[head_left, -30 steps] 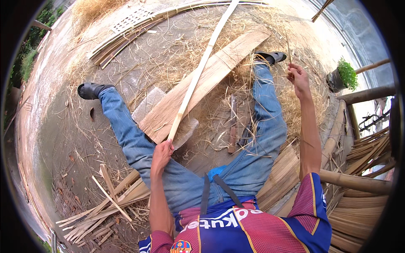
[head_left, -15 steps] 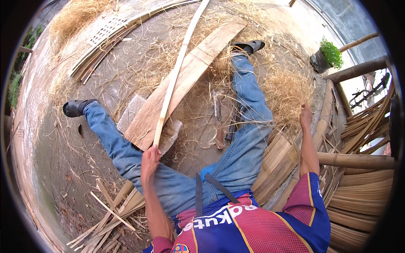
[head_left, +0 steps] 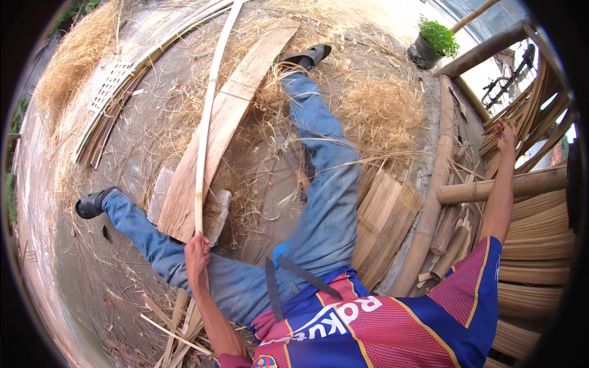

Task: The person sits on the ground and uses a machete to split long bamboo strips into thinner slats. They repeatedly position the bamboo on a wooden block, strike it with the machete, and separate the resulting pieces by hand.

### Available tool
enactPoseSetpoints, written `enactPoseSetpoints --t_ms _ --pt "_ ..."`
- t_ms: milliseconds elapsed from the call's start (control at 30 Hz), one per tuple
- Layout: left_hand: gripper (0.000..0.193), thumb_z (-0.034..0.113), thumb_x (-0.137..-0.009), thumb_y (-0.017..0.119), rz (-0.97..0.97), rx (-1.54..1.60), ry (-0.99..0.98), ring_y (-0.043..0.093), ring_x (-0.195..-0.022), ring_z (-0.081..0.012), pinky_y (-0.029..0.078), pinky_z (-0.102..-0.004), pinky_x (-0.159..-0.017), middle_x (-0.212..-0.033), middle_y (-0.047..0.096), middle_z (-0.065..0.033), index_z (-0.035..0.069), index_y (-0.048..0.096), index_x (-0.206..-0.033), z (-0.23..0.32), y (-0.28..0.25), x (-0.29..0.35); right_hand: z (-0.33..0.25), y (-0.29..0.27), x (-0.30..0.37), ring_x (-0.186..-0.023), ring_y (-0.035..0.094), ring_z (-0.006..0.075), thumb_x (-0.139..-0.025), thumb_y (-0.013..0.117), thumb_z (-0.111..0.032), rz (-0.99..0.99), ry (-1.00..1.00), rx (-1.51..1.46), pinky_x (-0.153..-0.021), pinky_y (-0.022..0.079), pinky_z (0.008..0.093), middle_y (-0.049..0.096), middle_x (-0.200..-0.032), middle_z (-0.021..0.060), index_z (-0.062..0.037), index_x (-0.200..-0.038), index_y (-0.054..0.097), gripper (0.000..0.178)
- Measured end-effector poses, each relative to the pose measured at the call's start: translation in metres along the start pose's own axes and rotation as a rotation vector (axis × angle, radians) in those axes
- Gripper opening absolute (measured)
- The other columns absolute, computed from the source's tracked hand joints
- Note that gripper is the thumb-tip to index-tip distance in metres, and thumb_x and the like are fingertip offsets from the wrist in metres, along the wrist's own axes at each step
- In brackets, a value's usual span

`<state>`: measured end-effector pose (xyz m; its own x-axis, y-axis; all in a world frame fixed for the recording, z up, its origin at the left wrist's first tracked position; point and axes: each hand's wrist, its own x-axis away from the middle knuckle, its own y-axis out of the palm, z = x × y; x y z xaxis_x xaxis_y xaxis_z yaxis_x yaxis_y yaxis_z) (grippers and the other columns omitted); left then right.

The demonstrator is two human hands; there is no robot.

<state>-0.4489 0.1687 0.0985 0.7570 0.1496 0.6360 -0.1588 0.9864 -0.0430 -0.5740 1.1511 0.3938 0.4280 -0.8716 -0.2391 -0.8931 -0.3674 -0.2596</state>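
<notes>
The right hand (head_left: pixel 507 132) has swung out to the slats (head_left: pixel 521 116) (fingers spread, touching them). The left hand (head_left: pixel 197 254) stays clamped on the strip (head_left: pixel 205 129), so a fresh piece seems wanted.

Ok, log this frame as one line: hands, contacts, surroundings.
left hand: grips bamboo strip | right hand: stretched out to stacked bamboo slats, contact unclear | wooden plank on ground between legs
</notes>
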Motion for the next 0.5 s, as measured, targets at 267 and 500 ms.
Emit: enactPoseSetpoints --t_ms 267,500 --pt "0.040 0.046 -0.104 0.052 -0.049 0.034 -0.005 0.034 -0.044 -0.0012 0.025 -0.0183 -0.039 -0.060 0.043 0.0069 0.009 0.058 -0.088 0.019 -0.001 0.007 -0.036 0.251 0.341 -0.062 0.047 0.0003 -0.103 0.056 -0.017 -0.865 -0.012 -0.127 -0.049 0.034 0.0140 0.065 -0.093 0.0011 -0.0106 -0.130 0.058 0.028" --pt "0.050 0.054 -0.098 0.060 0.001 0.039 -0.066 0.031 -0.043 -0.0005 0.024 -0.0185 -0.039 -0.063 0.045 0.0051 0.009 0.055 -0.118 0.080 0.009 0.031 -0.008 0.356 0.648 -0.060 0.045 0.0030 -0.103 0.056 -0.020 -1.830 0.412 -0.173 -0.051 0.035 0.0185 0.067 -0.093 0.0043 -0.0014 -0.131 0.048 0.034"
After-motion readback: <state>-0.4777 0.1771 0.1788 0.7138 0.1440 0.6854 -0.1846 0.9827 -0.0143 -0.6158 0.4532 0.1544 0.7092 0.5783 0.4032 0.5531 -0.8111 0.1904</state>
